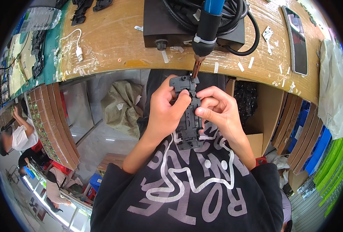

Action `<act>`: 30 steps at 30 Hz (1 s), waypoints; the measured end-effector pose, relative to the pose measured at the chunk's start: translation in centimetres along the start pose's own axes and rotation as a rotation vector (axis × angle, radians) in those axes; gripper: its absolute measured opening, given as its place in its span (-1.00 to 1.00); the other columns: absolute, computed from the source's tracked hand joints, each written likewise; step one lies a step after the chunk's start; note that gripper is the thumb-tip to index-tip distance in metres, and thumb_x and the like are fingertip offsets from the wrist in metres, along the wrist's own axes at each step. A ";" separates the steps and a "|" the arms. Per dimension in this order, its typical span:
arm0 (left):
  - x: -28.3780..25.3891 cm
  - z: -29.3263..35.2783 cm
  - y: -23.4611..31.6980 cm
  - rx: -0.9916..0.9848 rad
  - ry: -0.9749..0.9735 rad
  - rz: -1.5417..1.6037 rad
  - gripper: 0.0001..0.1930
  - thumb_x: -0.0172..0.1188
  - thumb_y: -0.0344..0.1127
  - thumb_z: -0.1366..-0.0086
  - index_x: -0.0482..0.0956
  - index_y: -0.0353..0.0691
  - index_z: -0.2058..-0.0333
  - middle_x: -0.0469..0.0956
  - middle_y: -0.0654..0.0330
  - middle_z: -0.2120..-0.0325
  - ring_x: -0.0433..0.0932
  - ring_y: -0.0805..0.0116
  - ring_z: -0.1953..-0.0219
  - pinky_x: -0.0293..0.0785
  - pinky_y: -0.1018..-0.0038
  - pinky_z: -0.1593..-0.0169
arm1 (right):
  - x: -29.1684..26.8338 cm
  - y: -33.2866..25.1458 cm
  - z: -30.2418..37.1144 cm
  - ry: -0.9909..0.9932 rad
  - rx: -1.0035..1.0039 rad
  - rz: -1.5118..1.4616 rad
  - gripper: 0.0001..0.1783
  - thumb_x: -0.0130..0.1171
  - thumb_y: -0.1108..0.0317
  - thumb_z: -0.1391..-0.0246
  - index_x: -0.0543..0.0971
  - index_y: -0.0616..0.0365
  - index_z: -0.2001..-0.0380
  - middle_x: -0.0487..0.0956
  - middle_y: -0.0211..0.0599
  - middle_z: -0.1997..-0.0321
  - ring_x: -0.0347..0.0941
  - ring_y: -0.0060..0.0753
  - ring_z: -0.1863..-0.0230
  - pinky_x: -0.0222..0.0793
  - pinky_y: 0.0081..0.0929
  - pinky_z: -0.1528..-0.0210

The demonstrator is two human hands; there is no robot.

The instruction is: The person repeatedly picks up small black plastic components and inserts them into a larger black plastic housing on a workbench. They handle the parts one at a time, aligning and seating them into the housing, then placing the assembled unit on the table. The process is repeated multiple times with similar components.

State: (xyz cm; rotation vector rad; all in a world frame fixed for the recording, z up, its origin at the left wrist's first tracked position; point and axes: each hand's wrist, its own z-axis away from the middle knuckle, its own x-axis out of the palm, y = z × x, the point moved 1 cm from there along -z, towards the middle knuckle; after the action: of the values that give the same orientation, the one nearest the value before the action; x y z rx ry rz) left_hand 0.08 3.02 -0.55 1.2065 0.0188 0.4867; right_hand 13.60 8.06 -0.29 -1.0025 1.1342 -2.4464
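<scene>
Left hand (pixel 165 110) clamped on black part (pixel 188 123), thumb across face; right hand (pixel 222 110) pinching right edge; part before chest, top end right at tool's (pixel 208 31) copper tip (pixel 197 67), contact hard to tell; best kept square, braced both sides, fingers clear

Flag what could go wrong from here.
Slip: the black part is in the left grip, right grip at its side, out past the table edge; it might drop.
Scrape: the copper tip sits right at the part's upper end; a small shift could mark it.
Snag: the looped cable might catch the tool.
</scene>
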 end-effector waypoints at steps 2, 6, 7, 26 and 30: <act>0.0 0.0 -0.1 0.008 0.000 0.005 -0.89 -0.08 -0.54 -0.09 0.33 -0.33 0.35 0.39 0.33 0.51 0.32 0.69 0.46 0.24 0.72 0.40 | 0.0 0.1 0.0 -0.004 -0.002 -0.003 -0.73 0.10 0.54 0.10 0.32 0.32 0.29 0.41 -0.39 0.65 0.36 -0.60 0.68 0.29 -0.69 0.64; 0.0 -0.1 -0.1 0.005 0.000 0.019 -0.90 -0.07 -0.54 -0.09 0.33 -0.33 0.36 0.39 0.33 0.51 0.32 0.69 0.46 0.24 0.72 0.40 | -0.1 0.1 -0.1 -0.008 -0.013 -0.004 -0.74 0.09 0.54 0.10 0.32 0.32 0.29 0.41 -0.39 0.65 0.36 -0.60 0.69 0.28 -0.69 0.65; 0.0 -0.2 -0.2 0.001 0.000 0.024 -0.90 -0.07 -0.54 -0.09 0.33 -0.33 0.37 0.39 0.33 0.51 0.32 0.69 0.47 0.24 0.72 0.40 | -0.1 0.1 -0.2 -0.006 -0.013 -0.007 -0.74 0.09 0.54 0.10 0.32 0.32 0.29 0.41 -0.39 0.65 0.36 -0.60 0.69 0.27 -0.69 0.65; -0.1 0.1 -0.3 0.019 -0.005 0.007 -0.90 -0.07 -0.53 -0.10 0.32 -0.33 0.36 0.39 0.31 0.50 0.33 0.67 0.46 0.26 0.71 0.39 | 0.2 0.1 0.2 0.016 -0.012 0.021 -0.74 0.09 0.52 0.10 0.33 0.32 0.29 0.41 -0.41 0.65 0.35 -0.62 0.68 0.26 -0.70 0.65; 0.0 -0.1 0.0 0.015 0.005 0.014 -0.91 -0.07 -0.53 -0.09 0.32 -0.33 0.37 0.39 0.32 0.50 0.33 0.67 0.46 0.26 0.71 0.39 | 0.2 -0.2 0.0 0.028 -0.006 0.014 -0.74 0.09 0.52 0.10 0.33 0.33 0.29 0.40 -0.41 0.65 0.35 -0.63 0.68 0.25 -0.71 0.65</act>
State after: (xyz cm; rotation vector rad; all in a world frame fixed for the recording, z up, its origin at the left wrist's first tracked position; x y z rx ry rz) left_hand 0.09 3.14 -0.62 1.2205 0.0177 0.5024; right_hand 13.46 8.03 -0.02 -0.9614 1.1539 -2.4548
